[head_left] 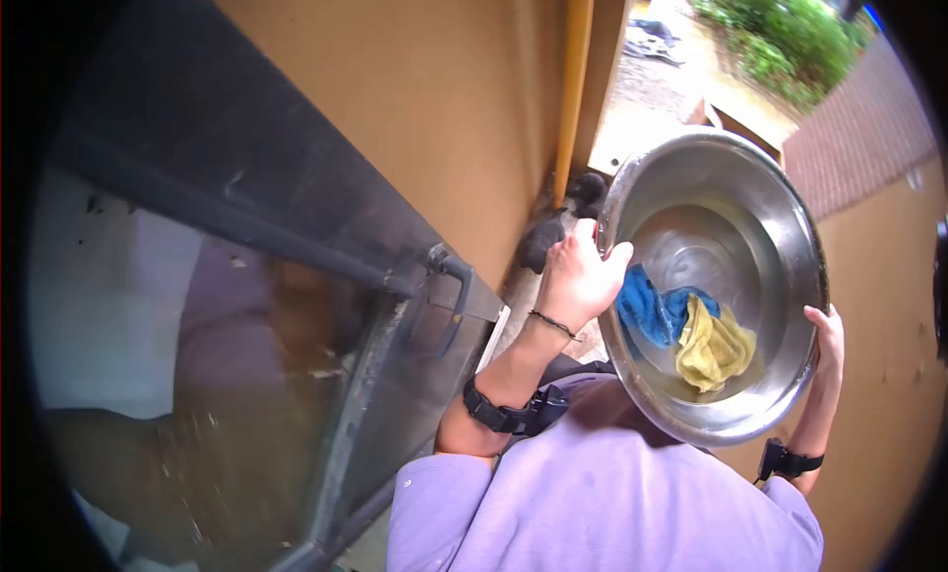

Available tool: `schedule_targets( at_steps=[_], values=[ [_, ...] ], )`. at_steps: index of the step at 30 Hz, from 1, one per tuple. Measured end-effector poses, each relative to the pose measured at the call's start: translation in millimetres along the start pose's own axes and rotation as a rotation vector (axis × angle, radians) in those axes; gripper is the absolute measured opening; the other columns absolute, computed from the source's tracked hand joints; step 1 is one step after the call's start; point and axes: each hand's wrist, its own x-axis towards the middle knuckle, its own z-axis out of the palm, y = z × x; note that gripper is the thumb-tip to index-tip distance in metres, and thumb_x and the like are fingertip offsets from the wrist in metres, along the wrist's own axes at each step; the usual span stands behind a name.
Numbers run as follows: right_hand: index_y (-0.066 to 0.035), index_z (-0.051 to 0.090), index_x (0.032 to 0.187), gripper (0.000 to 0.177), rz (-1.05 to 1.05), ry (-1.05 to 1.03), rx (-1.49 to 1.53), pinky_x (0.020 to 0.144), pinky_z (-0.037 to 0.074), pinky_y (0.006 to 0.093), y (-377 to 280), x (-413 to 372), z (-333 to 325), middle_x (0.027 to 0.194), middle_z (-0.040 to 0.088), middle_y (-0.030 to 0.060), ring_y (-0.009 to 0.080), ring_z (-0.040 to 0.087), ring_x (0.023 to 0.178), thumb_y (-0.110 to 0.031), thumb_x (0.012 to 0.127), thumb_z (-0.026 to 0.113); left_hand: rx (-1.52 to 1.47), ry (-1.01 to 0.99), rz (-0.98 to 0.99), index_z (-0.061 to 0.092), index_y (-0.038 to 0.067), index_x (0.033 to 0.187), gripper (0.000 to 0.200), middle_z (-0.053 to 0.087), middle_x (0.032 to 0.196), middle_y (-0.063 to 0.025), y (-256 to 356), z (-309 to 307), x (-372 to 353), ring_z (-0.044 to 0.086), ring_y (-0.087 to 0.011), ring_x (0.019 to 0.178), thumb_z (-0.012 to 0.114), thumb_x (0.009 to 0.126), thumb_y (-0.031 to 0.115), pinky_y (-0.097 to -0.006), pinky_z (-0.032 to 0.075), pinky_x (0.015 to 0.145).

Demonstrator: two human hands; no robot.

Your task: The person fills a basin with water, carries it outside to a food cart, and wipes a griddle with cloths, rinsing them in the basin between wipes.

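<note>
A wide stainless steel basin [681, 182] is held up in front of my chest, tilted slightly. Clear water seems to lie in its bottom, along with a blue cloth [652, 310] and a yellow cloth [713, 350], both wet and crumpled against each other. My left hand [583, 276] is closed on the basin's left rim, its thumb over the edge. On the opposite side, my right hand [829, 340] grips the right rim; most of its fingers are hidden behind the wall of the basin.
To the left stands a dark metal door [296, 202] with a glass pane and a handle [456, 301]. A yellow pole [575, 88] runs up beside a tan panel. Dark objects [541, 241] lie on the floor by its foot. Beyond the doorway are green bushes [780, 29].
</note>
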Motion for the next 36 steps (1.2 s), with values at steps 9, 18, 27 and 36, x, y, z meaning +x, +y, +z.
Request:
schedule_targets(
  at_steps=[9,18,27,36],
  values=[
    [-0.002,0.062,0.110,0.032,-0.123,-0.343,-0.075,0.080,0.049,0.0290,-51.0,204.2,83.3,0.096,0.066,0.0044,0.0142,0.062,0.086,-0.008,0.079,0.070,0.280,0.379,-0.222,0.065,-0.001,0.083,0.041,0.067,0.076,-0.0218,-3.1,-2.6,38.1,0.067,-0.0401,0.079,0.071,0.082,0.039,-0.0455,0.051,0.079],
    [0.000,0.063,0.110,0.031,-0.102,-0.583,-0.120,0.079,0.050,0.0277,-105.4,272.8,150.4,0.092,0.068,0.0046,0.0135,0.064,0.084,-0.004,0.079,0.065,0.510,0.546,-0.426,0.064,-0.001,0.077,0.043,0.066,0.071,-0.0218,30.6,-12.5,35.5,0.067,-0.0406,0.076,0.070,0.083,0.041,-0.0458,0.049,0.079],
    [0.001,0.063,0.112,0.034,-0.153,-0.680,-0.170,0.085,0.048,0.0280,-122.3,258.8,212.9,0.097,0.068,0.0074,0.0157,0.064,0.089,-0.004,0.078,0.065,0.538,0.617,-0.693,0.069,0.002,0.085,0.039,0.071,0.082,-0.0231,2.7,-34.0,22.0,0.069,-0.0398,0.084,0.064,0.083,0.040,-0.0593,0.038,0.099],
    [0.003,0.059,0.115,0.039,-0.042,-0.722,-0.202,0.078,0.052,0.0315,-129.0,242.2,241.5,0.096,0.067,0.0099,0.0186,0.065,0.086,-0.004,0.078,0.064,0.453,0.761,-0.588,0.065,-0.005,0.079,0.042,0.065,0.079,-0.0278,-6.2,-50.4,4.6,0.066,-0.0439,0.083,0.069,0.080,0.036,-0.0462,0.053,0.073]
  ],
)
